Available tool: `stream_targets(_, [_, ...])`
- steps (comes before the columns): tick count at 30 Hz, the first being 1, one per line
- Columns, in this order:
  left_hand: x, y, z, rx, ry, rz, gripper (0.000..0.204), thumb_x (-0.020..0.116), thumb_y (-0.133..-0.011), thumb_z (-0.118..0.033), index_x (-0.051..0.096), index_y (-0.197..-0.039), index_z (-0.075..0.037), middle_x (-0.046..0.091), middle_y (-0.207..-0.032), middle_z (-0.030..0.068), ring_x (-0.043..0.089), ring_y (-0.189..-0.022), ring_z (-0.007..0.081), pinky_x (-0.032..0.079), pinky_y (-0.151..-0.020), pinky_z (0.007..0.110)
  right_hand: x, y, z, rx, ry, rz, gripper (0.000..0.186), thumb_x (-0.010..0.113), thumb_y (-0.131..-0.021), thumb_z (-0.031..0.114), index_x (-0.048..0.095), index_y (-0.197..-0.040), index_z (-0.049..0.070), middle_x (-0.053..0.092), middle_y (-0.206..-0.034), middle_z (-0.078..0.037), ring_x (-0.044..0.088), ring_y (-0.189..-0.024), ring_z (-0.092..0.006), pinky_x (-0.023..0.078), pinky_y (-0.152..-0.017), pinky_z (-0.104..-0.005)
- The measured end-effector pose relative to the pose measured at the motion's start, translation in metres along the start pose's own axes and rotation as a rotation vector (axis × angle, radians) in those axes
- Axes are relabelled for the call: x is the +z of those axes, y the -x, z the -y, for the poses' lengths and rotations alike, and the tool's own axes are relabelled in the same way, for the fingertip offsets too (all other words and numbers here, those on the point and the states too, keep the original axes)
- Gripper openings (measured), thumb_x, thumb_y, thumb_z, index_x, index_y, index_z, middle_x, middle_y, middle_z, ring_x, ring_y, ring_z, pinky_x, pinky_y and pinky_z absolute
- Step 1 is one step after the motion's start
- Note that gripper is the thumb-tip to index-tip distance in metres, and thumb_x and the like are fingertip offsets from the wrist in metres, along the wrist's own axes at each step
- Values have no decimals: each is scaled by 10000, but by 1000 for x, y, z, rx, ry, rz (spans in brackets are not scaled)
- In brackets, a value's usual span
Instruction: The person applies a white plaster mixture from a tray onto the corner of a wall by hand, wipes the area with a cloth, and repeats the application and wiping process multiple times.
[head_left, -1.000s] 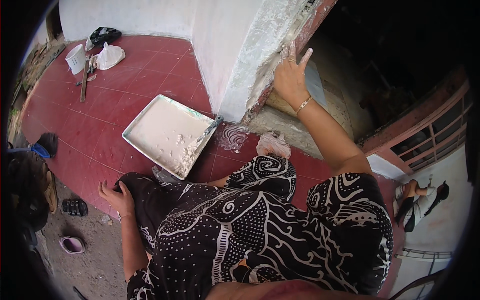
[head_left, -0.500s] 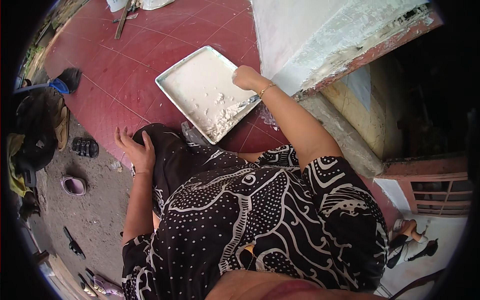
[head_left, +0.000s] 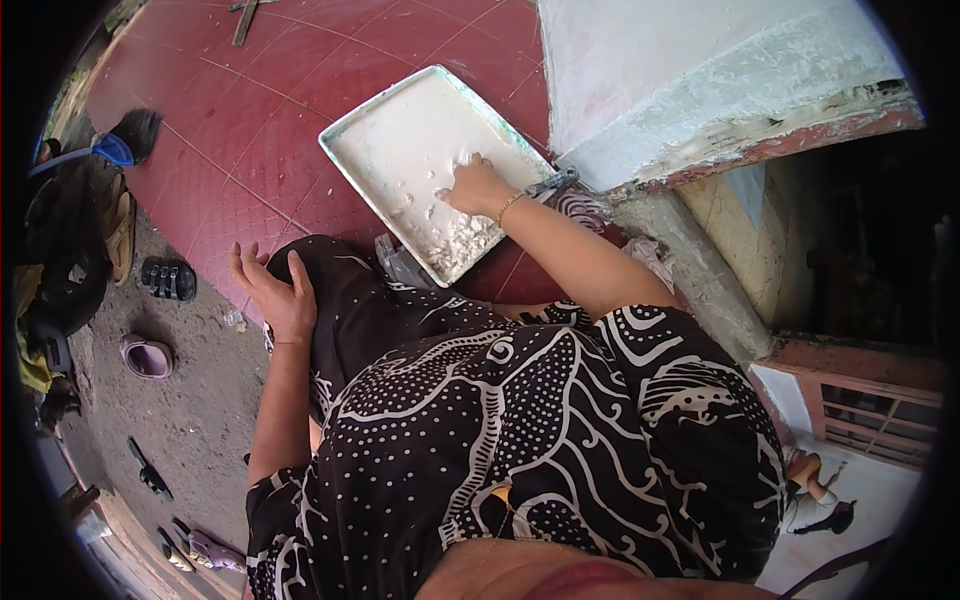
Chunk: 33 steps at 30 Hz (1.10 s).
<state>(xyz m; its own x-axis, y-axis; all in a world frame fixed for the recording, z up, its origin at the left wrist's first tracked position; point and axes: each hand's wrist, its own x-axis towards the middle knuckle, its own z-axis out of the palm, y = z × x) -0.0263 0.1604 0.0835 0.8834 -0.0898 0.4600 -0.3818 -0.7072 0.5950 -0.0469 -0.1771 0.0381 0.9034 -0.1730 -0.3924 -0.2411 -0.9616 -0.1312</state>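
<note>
A shallow white rectangular tray lies on the red tiles, holding a creamy white paste with crumbly lumps toward its near corner. My right hand reaches down into the tray. Its thumb and fingers are apart and bent, touching the paste among the lumps; the fingertips are partly hidden. A grey-blue tool lies across the right rim, just beyond my right wrist; its kind does not show. Over my left knee rests my left hand, empty, palm partly turned up and fingers spread.
To the right stands a white-smeared wall with a chipped lower edge. Crumpled cloth lies at its foot. On the left are a blue dustpan, black sandals and a mauve clog. Another person is at the lower right.
My right hand has moved down and left from the tray's right rim into the paste. The tool now lies at the rim rather than in the lumps. My left hand stays on the knee.
</note>
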Motion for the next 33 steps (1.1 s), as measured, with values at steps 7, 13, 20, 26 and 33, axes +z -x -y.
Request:
stream_targets(7, [-2,3,-5,3,12,-12,527,650,-865,-174,407,-1265,68,296,-1398,252,549,-1003,316,452,-913,412,14,63,54,-53,-30,-24,449,595,-829,299,637,-1052,-88,480,-1218,-286,515,-1120,-403,463,-946,-417])
stream_targets(13, [-2,3,-5,-9,20,-2,521,651,-862,-175,412,-1261,60,290,-1406,251,548,-1004,315,450,-915,412,4,77,59,-206,-5,34,321,599,-806,205,668,-982,-55,549,-1155,-283,576,-1009,-427,495,-901,-449])
stream_targets(20, [-4,3,-7,-31,0,10,517,637,-872,-188,410,-1270,52,270,-1424,249,548,-1008,316,451,-915,417,9,66,60,-234,-87,46,217,592,-768,107,686,-894,-43,633,-999,-266,641,-937,-396,528,-807,-439])
stream_targets(26, [-4,3,-7,-9,-7,-4,506,627,-863,-157,412,-1269,54,283,-1421,257,548,-1035,343,468,-902,422,-2,49,56,-189,-96,72,197,585,-738,85,712,-864,3,682,-898,-233,675,-885,-350,536,-779,-424])
stream_targets(33, [-3,3,-6,-21,16,-2,502,627,-857,-142,418,-1268,58,275,-1428,256,532,-1064,362,465,-915,411,11,60,65,-304,-28,20,179,645,-717,114,713,-845,8,678,-859,-225,675,-851,-381,543,-761,-431])
